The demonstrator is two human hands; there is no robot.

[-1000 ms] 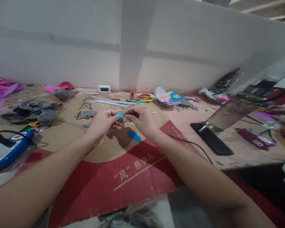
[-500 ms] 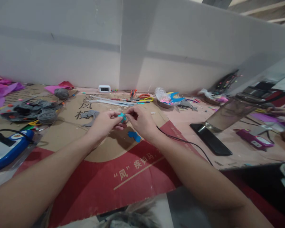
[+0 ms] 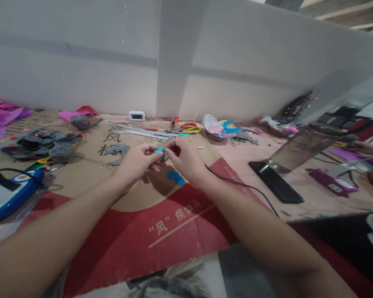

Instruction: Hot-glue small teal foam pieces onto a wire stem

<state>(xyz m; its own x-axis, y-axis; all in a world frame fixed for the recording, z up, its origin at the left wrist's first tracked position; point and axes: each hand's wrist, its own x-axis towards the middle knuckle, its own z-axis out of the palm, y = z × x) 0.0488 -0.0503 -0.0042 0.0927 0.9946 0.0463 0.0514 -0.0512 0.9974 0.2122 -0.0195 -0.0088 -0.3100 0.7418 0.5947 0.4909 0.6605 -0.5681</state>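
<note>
Above a red and brown cardboard sheet (image 3: 124, 244), my left hand (image 3: 139, 161) pinches a small turquoise cut-out piece (image 3: 159, 153) between thumb and fingers. My right hand (image 3: 185, 156) meets it from the other side, its thumb and fingertips closed at the piece's right edge. Whether those fingertips hold anything besides the turquoise piece is too small to see. Just below my hands a blue cut-out piece (image 3: 175, 178) lies on the cardboard. A grey cut-out piece (image 3: 119, 152) lies to the left, partly behind my left hand.
Grey yarn balls (image 3: 62, 152) and grey scraps are at left, near a blue device (image 3: 17, 198). Scissors (image 3: 191, 128), a small clock (image 3: 136, 116) and a bowl (image 3: 217, 134) line the back. A phone (image 3: 275, 182), a bottle (image 3: 307, 145) and another person's hand (image 3: 368, 148) are at right.
My two hands stay almost in place around the turquoise piece, which has turned or shifted slightly. At the far right, the other person's hand has moved a little.
</note>
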